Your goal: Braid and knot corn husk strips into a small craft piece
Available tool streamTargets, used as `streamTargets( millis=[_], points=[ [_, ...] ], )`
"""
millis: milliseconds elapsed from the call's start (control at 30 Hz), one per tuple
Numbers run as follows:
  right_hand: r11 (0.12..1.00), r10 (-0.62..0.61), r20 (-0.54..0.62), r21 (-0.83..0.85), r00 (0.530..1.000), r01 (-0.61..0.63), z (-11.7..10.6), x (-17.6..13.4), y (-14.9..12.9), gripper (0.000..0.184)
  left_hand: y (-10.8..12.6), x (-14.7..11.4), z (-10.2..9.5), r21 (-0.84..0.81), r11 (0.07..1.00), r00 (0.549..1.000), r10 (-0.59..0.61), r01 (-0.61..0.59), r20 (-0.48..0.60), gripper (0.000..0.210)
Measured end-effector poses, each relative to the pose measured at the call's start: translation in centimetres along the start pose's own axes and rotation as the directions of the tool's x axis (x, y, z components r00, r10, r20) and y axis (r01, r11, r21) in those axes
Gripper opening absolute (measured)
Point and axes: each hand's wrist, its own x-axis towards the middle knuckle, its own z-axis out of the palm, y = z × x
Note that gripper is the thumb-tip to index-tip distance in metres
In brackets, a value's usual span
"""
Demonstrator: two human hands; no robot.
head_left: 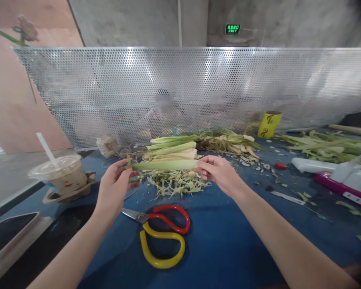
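Lower centre's being hogged by red-and-yellow scissors (153, 233), mid-left by a lidded drink cup (66, 182). Mid-frame, a green leaf strip (165, 165) is being held level, its ends being finger-pinched by the left hand (116, 179) and the right hand (218, 170), both being reached in from the bottom corners.

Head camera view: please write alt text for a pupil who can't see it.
A person's left hand and right hand hold a green leaf strip, perhaps corn husk, by its ends above a blue table. Red-and-yellow-handled scissors lie nearer the viewer; stacked strips and shredded trimmings lie beyond, before a perforated metal screen.
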Motion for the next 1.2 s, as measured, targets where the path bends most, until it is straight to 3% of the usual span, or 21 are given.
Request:
streamTargets(
  millis=[133, 267, 333, 433, 500, 633, 700, 800, 900, 1067, 1133, 1200],
  points=[
    [0.998, -0.020, -0.031, 0.061, 0.999, 0.022, 0.1, -0.1, -0.2, 0.023, 0.0, -0.5, 0.4, -0.044, 0.998, 0.996, -0.051, 0.055, 0.079, 0.018],
    [0.987, -0.095, -0.156, 0.114, 0.983, 0.113, -0.1, 0.1, -0.8, 0.025, 0.5, -1.2, 0.4, -0.032, 0.996, 0.973, -0.078, 0.087, 0.216, 0.025],
    [0.976, -0.157, -0.241, 0.113, 0.958, 0.189, -0.4, 0.3, -1.2, 0.023, 1.0, -1.3, -0.2, -0.033, 0.996, 0.934, -0.062, 0.079, 0.353, 0.027],
    [0.960, -0.239, -0.290, 0.071, 0.927, 0.269, -0.6, 0.5, -1.7, 0.021, 1.7, -1.1, -1.3, -0.145, 0.987, 0.836, 0.016, 0.076, 0.549, 0.021],
    [0.964, -0.254, -0.229, 0.024, 0.940, 0.266, -0.4, 0.3, -1.8, 0.019, 2.0, -0.9, -1.6, -0.104, 0.994, 0.773, 0.047, 0.025, 0.632, 0.028],
    [0.981, -0.165, 0.005, -0.098, 0.986, 0.165, 1.2, -0.9, -1.5, 0.017, 1.9, -1.7, -0.5, 0.025, 0.997, 0.803, 0.040, -0.068, 0.594, 0.020],
    [0.975, -0.126, 0.108, -0.171, 0.986, 0.144, 2.2, -1.7, -1.2, 0.014, 1.6, -2.6, 0.6, 0.126, 0.981, 0.794, 0.042, -0.148, 0.606, 0.021],
    [0.919, -0.115, 0.237, -0.344, 0.965, 0.194, 3.2, -2.8, -0.7, 0.011, 0.9, -4.0, 2.0, 0.122, 0.983, 0.801, 0.037, -0.136, 0.598, 0.020],
    [0.846, -0.097, 0.278, -0.482, 0.956, 0.226, 3.6, -3.2, -0.4, 0.014, 0.1, -4.7, 2.7, 0.116, 0.987, 0.762, 0.012, -0.114, 0.648, 0.015],
    [0.830, -0.038, 0.310, -0.520, 0.950, 0.202, 3.5, -3.3, -0.3, 0.018, 0.0, -4.7, 2.7, 0.188, 0.980, 0.730, -0.081, -0.067, 0.679, 0.015],
    [0.803, -0.003, 0.338, -0.560, 0.941, 0.204, 3.4, -3.3, -0.2, 0.018, 0.3, -4.7, 2.6, 0.247, 0.962, 0.715, -0.089, -0.120, 0.693, 0.020],
    [0.755, 0.016, 0.378, -0.611, 0.926, 0.236, 3.4, -3.2, -0.1, 0.017, 0.4, -4.8, 2.5, 0.314, 0.915, 0.700, -0.052, -0.252, 0.713, 0.021]
  ],
)
